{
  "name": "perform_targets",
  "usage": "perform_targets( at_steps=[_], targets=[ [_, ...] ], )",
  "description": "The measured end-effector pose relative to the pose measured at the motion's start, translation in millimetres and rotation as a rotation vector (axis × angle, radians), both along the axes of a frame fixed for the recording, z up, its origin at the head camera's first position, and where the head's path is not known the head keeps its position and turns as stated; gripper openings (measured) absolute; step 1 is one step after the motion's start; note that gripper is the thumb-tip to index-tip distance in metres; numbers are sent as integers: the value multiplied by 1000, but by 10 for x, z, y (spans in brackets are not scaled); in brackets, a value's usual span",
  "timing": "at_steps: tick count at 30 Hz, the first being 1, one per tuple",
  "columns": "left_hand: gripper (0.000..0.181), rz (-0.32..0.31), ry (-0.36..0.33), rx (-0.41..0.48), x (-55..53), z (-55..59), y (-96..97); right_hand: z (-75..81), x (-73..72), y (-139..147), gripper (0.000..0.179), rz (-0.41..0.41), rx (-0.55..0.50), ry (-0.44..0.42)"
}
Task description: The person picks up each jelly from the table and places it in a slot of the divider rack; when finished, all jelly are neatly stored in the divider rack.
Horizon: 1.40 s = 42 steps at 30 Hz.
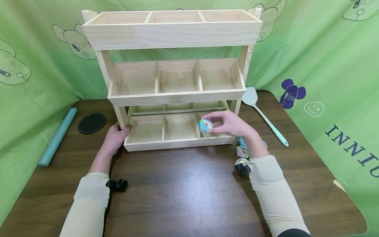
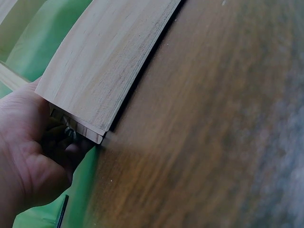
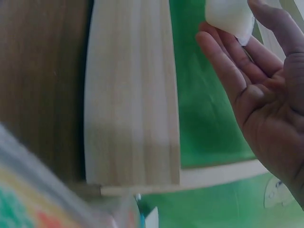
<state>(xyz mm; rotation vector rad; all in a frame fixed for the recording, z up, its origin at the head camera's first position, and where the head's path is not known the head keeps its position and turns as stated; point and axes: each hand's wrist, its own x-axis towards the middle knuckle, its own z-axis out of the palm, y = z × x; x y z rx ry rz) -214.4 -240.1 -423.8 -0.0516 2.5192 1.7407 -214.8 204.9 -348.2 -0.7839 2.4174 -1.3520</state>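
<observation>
I have the right hand (image 1: 226,123) pinching a small cup (image 1: 205,125) between thumb and fingers, held over the right compartment of the bottom tray (image 1: 177,144). My left hand (image 1: 113,138) grips that tray's left end. More colourful cups (image 1: 242,151) sit on the table (image 1: 183,191) beside the right forearm; a spatula (image 1: 266,119) lies farther right.

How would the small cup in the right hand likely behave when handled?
The small cup is probably light, since the right hand pinches it without wrapping round. Its round outline suggests it could roll on edge; its smooth-looking wall may be slippery.
</observation>
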Motion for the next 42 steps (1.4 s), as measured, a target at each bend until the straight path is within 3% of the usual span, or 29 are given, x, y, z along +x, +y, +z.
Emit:
perform_targets(
  at_steps=[3,14,27,42],
  targets=[
    [71,1,-2,-3,7,0,-16,-20,-6,-118,50,8,-52,-31],
    [74,-2,-5,-29,21,41,-27,-68,-9,-445,47,83,-88,-32],
    [74,9,-7,-33,22,49,-50,-39,-3,-775,49,82,-75,-17],
    [73,26,-27,-38,-9,21,2,-145,-71,-1183,47,55,-77,21]
  ],
)
